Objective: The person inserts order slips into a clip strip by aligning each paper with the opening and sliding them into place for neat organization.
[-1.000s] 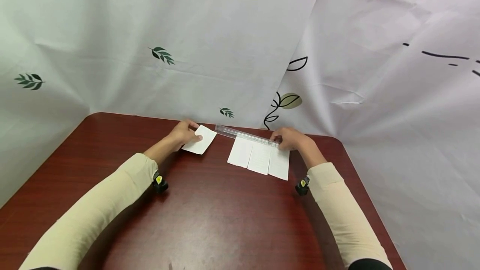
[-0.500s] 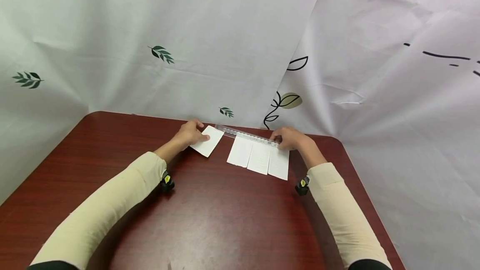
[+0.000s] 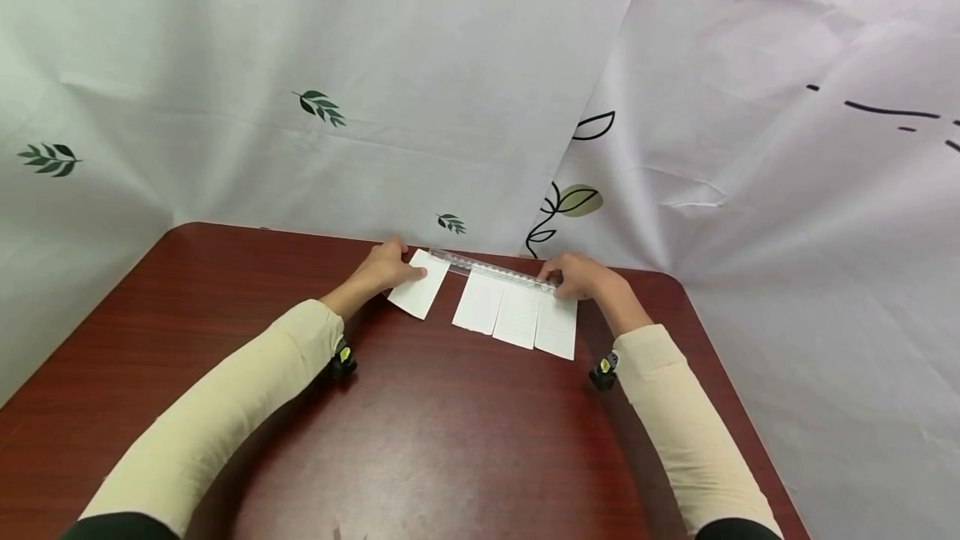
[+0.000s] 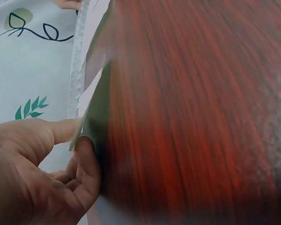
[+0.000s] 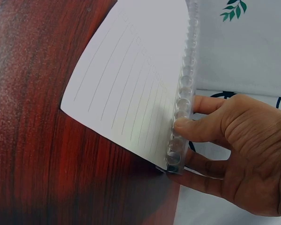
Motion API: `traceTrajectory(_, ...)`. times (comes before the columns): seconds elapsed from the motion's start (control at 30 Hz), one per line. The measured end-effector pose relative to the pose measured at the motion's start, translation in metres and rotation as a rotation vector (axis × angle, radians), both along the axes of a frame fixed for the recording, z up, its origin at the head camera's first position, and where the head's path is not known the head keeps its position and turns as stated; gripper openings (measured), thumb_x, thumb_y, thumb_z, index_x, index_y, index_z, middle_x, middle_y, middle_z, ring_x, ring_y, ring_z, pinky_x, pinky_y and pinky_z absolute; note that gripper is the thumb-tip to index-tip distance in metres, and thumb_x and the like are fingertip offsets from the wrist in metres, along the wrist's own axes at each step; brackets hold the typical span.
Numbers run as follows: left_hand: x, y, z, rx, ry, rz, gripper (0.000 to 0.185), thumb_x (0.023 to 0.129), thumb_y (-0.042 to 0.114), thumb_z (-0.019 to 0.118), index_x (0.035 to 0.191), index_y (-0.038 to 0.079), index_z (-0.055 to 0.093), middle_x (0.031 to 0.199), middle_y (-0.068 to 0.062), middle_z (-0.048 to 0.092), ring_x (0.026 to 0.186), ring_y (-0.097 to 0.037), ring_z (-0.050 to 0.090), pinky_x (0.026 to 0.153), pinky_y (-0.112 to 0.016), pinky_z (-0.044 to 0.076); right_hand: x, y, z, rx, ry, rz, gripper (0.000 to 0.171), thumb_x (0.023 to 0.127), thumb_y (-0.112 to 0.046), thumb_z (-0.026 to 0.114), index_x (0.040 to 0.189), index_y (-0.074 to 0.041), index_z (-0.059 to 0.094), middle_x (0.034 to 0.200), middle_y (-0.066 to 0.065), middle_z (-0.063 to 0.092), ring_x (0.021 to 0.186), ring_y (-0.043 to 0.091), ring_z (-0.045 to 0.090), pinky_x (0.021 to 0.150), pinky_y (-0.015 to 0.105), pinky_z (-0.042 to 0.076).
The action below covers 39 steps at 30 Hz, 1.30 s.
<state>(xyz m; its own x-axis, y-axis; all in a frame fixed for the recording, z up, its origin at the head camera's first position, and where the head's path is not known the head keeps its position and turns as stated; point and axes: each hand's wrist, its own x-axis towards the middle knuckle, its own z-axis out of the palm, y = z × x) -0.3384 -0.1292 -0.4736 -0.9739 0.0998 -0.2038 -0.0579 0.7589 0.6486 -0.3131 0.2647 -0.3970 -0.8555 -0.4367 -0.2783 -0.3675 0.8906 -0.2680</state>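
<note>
My left hand pinches a white paper card between thumb and fingers; in the left wrist view the card is tilted up off the table. Its upper corner lies at the left end of a clear plastic strip with a row of round shapes along it. At the strip's other end my right hand grips it, thumb on top and fingers beneath. Three more white cards, the left, middle and right, lie side by side with their top edges along the strip. Faint ruled lines mark the card near my right hand.
The dark red wooden table has rounded far corners. A pale cloth wall with leaf prints hangs right behind its far edge. A small black device sits at each wrist, the left one and the right one.
My left hand has moved right with its card, bringing it to the strip's left end and turning it closer in line with the other cards. The right hand and strip have stayed put.
</note>
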Motion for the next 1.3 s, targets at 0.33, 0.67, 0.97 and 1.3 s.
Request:
traceTrajectory(0.33, 0.011, 0.013, 0.015, -0.075, 0.0, -0.014, 0.056, 0.102, 0.038, 0.081, 0.13, -0.003, 0.055, 0.114, -0.027, 0.072, 0.081, -0.035, 0.073, 0.066, -0.044, 0.06, 0.001, -0.001, 0.001, -0.004, -0.004, -0.017, 0.053, 0.083, 0.009, 0.06, 0.127, -0.011, 0.083, 0.109, 0.009, 0.073, 0.095, 0.02, 0.059, 0.076, 0.029, 0.047)
traceTrajectory(0.67, 0.004, 0.012, 0.005, -0.097, 0.058, -0.056, 0.067, 0.107, 0.043, 0.072, 0.146, -0.005, 0.046, 0.128, -0.037, 0.069, 0.083, -0.043, 0.079, 0.068, -0.05, 0.066, 0.001, -0.002, -0.001, -0.007, -0.006, -0.02, 0.053, 0.083, 0.008, 0.06, 0.126, -0.012, 0.083, 0.109, 0.009, 0.072, 0.095, 0.02, 0.058, 0.076, 0.029, 0.046)
traceTrajectory(0.97, 0.008, -0.005, -0.006, -0.224, 0.4, -0.301, 0.053, 0.108, 0.035, 0.075, 0.147, 0.002, 0.063, 0.151, -0.026, 0.061, 0.131, -0.049, 0.068, 0.108, -0.064, 0.057, 0.002, -0.002, 0.002, -0.005, -0.016, -0.03, 0.053, 0.084, 0.01, 0.06, 0.127, -0.011, 0.082, 0.108, 0.009, 0.072, 0.094, 0.02, 0.057, 0.074, 0.029, 0.045)
traceTrajectory(1.3, 0.044, -0.006, 0.027, -0.237, 0.366, -0.643, 0.06, 0.107, 0.041, 0.073, 0.154, 0.006, 0.064, 0.162, -0.023, 0.058, 0.157, -0.048, 0.045, 0.128, -0.073, 0.032, 0.001, -0.002, 0.002, -0.006, -0.022, -0.027, 0.051, 0.087, 0.01, 0.061, 0.128, -0.01, 0.082, 0.112, 0.01, 0.074, 0.097, 0.021, 0.059, 0.078, 0.029, 0.047)
